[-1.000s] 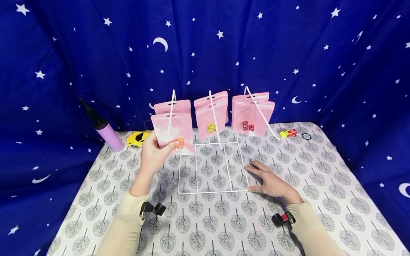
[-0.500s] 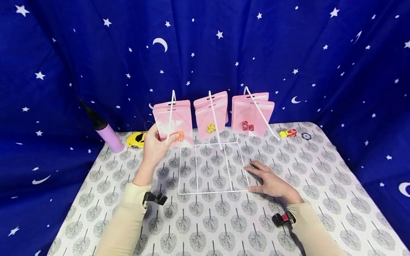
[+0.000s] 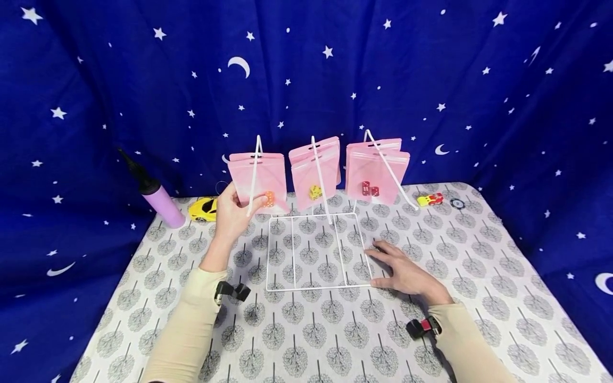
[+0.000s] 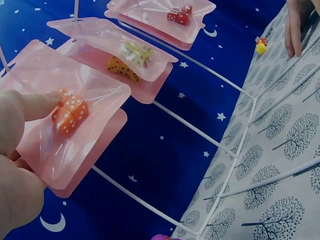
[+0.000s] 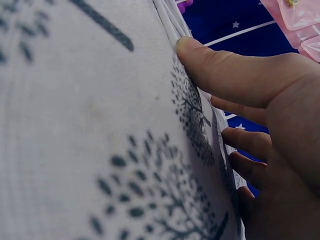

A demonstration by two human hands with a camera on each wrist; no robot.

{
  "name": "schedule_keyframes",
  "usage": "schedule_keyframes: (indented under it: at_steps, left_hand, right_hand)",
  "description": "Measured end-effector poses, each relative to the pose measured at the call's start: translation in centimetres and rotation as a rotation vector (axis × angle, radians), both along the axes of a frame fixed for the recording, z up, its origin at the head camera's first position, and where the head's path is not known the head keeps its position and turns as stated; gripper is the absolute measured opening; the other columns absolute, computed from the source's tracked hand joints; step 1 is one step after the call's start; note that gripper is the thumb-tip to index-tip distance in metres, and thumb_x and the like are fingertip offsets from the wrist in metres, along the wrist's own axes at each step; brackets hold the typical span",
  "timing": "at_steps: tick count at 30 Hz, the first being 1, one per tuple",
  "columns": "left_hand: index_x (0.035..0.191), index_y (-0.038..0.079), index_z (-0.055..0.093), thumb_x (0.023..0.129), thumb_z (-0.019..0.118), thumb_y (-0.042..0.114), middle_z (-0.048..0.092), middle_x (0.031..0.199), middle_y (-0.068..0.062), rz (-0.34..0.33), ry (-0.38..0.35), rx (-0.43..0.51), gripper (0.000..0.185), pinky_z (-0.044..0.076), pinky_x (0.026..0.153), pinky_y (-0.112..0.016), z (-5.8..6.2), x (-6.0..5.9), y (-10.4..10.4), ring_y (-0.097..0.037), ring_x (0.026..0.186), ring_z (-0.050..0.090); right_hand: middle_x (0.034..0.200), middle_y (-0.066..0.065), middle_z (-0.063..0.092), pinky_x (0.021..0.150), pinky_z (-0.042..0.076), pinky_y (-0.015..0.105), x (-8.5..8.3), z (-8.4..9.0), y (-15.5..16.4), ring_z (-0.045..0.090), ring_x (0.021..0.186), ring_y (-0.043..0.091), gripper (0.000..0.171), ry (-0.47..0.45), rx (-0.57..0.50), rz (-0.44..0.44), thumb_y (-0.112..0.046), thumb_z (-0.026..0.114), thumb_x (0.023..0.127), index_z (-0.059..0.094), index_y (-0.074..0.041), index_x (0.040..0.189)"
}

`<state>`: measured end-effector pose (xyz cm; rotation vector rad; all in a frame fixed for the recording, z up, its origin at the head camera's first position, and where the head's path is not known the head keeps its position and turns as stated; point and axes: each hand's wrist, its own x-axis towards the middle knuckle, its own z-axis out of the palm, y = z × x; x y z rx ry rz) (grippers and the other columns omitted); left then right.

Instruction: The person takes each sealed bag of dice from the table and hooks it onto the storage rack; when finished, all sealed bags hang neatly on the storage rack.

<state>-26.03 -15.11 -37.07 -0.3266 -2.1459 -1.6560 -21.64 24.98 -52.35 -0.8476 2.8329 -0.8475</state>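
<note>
My left hand [image 3: 232, 213] pinches the lower left part of a pink zip bag [image 3: 273, 175], thumb in front over its orange dice [image 4: 72, 112]. This bag hangs on the left hook of a white wire rack [image 3: 316, 288], close in front of another pink bag. Pink bags with yellow dice [image 3: 315, 192] hang from the middle hook, and ones with red dice [image 3: 366, 188] from the right hook. My right hand [image 3: 402, 268] rests with extended fingers at the right side of the rack's base, thumb by its front corner.
A purple hand pump [image 3: 164, 205] and a yellow toy car [image 3: 203, 209] stand at the back left. At the back right lie a small red and yellow toy car [image 3: 430, 199] and a dark round item [image 3: 457, 204]. A blue starry curtain [image 3: 306, 80] hangs behind the table.
My left hand has moved back and slightly up, sliding the orange dice bag along the left hook until it sits close to the bag behind. My right hand stays put.
</note>
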Motion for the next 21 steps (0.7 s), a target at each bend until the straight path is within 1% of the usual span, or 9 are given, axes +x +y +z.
schedule_keyframes:
  at_steps: [2, 6, 11, 13, 15, 17, 19, 21]
  left_hand:
    - [0.104, -0.008, 0.062, 0.077, 0.08, 0.002, 0.067, 0.09, -0.025, -0.001, -0.014, -0.004, 0.034, 0.051, 0.06, -0.023, -0.1, 0.0, -0.2, -0.014, 0.073, 0.059]
    - [0.108, -0.007, 0.061, 0.078, 0.08, 0.004, 0.069, 0.096, -0.025, -0.006, -0.056, -0.022, 0.036, 0.052, 0.062, -0.02, -0.3, -0.1, -0.5, -0.014, 0.075, 0.062]
    - [0.115, -0.007, 0.059, 0.081, 0.077, 0.003, 0.069, 0.105, -0.027, 0.003, -0.132, -0.055, 0.04, 0.054, 0.07, -0.017, -0.7, -0.1, -0.9, -0.01, 0.082, 0.063]
    - [0.118, -0.008, 0.058, 0.081, 0.076, 0.002, 0.068, 0.109, -0.027, 0.0, -0.175, -0.055, 0.042, 0.056, 0.075, -0.02, -0.9, 0.0, -1.1, -0.009, 0.085, 0.063]
    - [0.117, -0.009, 0.057, 0.082, 0.075, 0.001, 0.068, 0.11, -0.027, -0.001, -0.206, -0.065, 0.041, 0.056, 0.08, -0.023, -1.4, 0.0, -1.5, -0.01, 0.087, 0.063]
    - [0.115, -0.009, 0.058, 0.082, 0.075, 0.001, 0.068, 0.107, -0.027, -0.004, -0.223, -0.071, 0.039, 0.056, 0.083, -0.024, -1.9, 0.1, -1.8, -0.014, 0.088, 0.063]
    - [0.111, -0.011, 0.058, 0.082, 0.075, 0.0, 0.068, 0.103, -0.028, -0.006, -0.22, -0.088, 0.036, 0.056, 0.082, -0.024, -2.6, 0.1, -2.3, -0.018, 0.087, 0.063]
    - [0.106, -0.012, 0.059, 0.082, 0.075, 0.0, 0.067, 0.098, -0.029, -0.007, -0.2, -0.11, 0.032, 0.056, 0.079, -0.02, -3.4, 0.1, -2.9, -0.02, 0.084, 0.063]
  right_hand:
    - [0.155, 0.025, 0.028, 0.106, 0.024, 0.074, 0.0, 0.0, 0.0, 0.025, 0.14, 0.05, 0.079, -0.005, 0.003, -0.001, -0.045, 0.077, 0.078, 0.048, -0.012, 0.144]
    - [0.155, 0.025, 0.027, 0.105, 0.024, 0.075, 0.1, -0.1, 0.0, 0.024, 0.141, 0.05, 0.08, -0.014, 0.006, -0.01, -0.045, 0.077, 0.078, 0.047, -0.012, 0.144]
    - [0.155, 0.025, 0.027, 0.105, 0.024, 0.075, 0.0, 0.0, 0.0, 0.024, 0.14, 0.05, 0.08, -0.013, 0.011, -0.011, -0.046, 0.076, 0.078, 0.047, -0.012, 0.144]
    - [0.155, 0.025, 0.027, 0.105, 0.024, 0.075, 0.0, 0.0, 0.0, 0.024, 0.14, 0.05, 0.08, -0.012, 0.019, -0.011, -0.046, 0.076, 0.078, 0.047, -0.012, 0.144]
    - [0.155, 0.025, 0.027, 0.105, 0.024, 0.075, 0.0, 0.1, -0.1, 0.024, 0.14, 0.05, 0.08, -0.019, 0.028, -0.012, -0.046, 0.076, 0.079, 0.047, -0.012, 0.145]
    - [0.155, 0.025, 0.027, 0.105, 0.024, 0.075, 0.0, 0.2, -0.1, 0.024, 0.141, 0.05, 0.08, -0.028, 0.037, -0.014, -0.046, 0.076, 0.079, 0.046, -0.012, 0.145]
    - [0.156, 0.025, 0.026, 0.105, 0.024, 0.075, 0.0, 0.4, -0.1, 0.024, 0.141, 0.05, 0.08, -0.041, 0.046, -0.018, -0.045, 0.076, 0.079, 0.046, -0.012, 0.145]
    - [0.157, 0.024, 0.025, 0.105, 0.025, 0.074, 0.0, 0.6, -0.1, 0.024, 0.141, 0.049, 0.079, -0.06, 0.065, -0.022, -0.044, 0.076, 0.079, 0.046, -0.013, 0.146]
